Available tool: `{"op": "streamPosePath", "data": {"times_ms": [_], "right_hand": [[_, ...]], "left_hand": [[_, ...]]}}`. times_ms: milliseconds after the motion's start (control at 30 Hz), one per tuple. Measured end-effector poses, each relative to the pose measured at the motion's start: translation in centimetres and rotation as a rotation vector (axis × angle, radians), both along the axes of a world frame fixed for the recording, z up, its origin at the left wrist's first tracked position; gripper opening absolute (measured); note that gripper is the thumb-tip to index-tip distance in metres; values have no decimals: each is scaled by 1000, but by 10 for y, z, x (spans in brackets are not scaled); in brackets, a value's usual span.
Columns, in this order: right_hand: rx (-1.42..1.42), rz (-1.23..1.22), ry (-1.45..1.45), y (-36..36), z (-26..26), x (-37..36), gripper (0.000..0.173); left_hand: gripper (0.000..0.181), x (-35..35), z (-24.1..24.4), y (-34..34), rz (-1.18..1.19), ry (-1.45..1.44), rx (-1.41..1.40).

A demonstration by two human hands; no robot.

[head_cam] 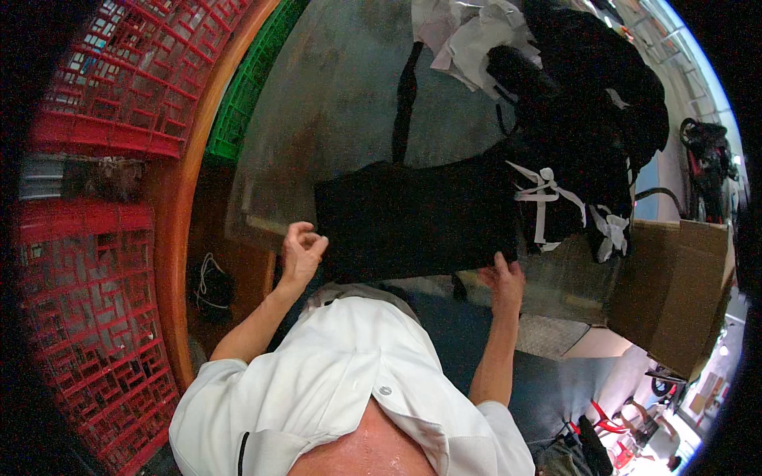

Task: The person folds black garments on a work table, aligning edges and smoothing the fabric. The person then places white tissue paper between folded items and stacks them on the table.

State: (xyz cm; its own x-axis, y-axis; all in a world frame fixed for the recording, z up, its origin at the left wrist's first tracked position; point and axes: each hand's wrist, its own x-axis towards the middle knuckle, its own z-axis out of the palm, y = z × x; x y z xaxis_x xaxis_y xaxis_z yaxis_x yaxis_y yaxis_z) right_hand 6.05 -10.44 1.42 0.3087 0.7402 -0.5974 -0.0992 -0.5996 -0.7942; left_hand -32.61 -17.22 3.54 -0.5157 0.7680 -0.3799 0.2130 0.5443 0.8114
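Note:
A piece of black cloth (417, 223) lies spread before me along the near edge of a grey worktable (333, 89). At its left edge my left hand (302, 253) has its fingers curled; whether they pinch the fabric is unclear. My right hand (505, 279) grips the near right corner between thumb and fingers. From the far side of the cloth a narrow dark strip (406, 101) runs away across the table. White tied strips (546, 181) rest just right of the cloth, against a large heap of black fabric (595, 107).
White fabric pieces (476, 35) lie at the far end. A cardboard box (670, 291) stands at right. Red plastic crates (89, 268), a green crate (256, 77) and a curved wooden edge (172, 238) are at left. Another person (655, 431) is in the background, lower right.

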Motion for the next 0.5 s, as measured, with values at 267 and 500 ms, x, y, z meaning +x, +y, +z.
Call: {"op": "streamPosePath", "data": {"times_ms": [267, 500], "right_hand": [[525, 441, -1156, -74, -24, -51, 18], [114, 436, -672, -82, -4, -44, 17]], "left_hand": [[38, 9, -10, 173, -343, 291, 169], [34, 67, -34, 264, -694, 650, -15]]}}
